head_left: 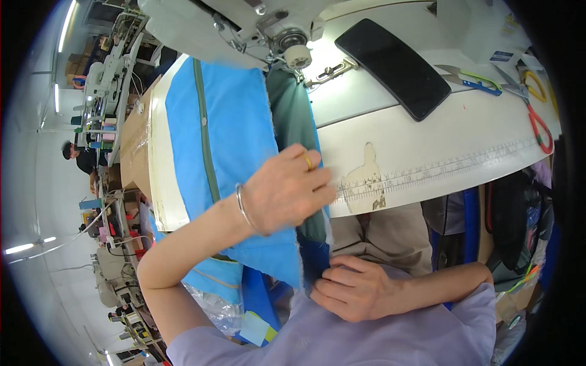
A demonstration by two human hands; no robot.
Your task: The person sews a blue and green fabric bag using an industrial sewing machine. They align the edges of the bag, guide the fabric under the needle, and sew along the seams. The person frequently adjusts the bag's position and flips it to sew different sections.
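Blue fabric (235,104) with a dark green zipper strip (204,122) lies across the sewing machine's bed. A dark green cloth layer (292,110) runs along its right edge up to the machine's needle area, where the presser foot is hard to make out. My left hand (287,189), with a yellow ring and a silver bangle, is closed over that edge, its fingers curled on the fabric. Nearer to me, my right hand (354,290) is closed on the fabric's lower end, which hangs off the table edge. The fingertips of both hands are partly hidden.
The sewing machine head (244,30) overhangs the far side. A black phone (394,68) lies on the white table (421,140), with blue-handled thread snips (476,82) and red-handled scissors (537,125) to its right. Plastic-wrapped material (213,308) hangs at lower left.
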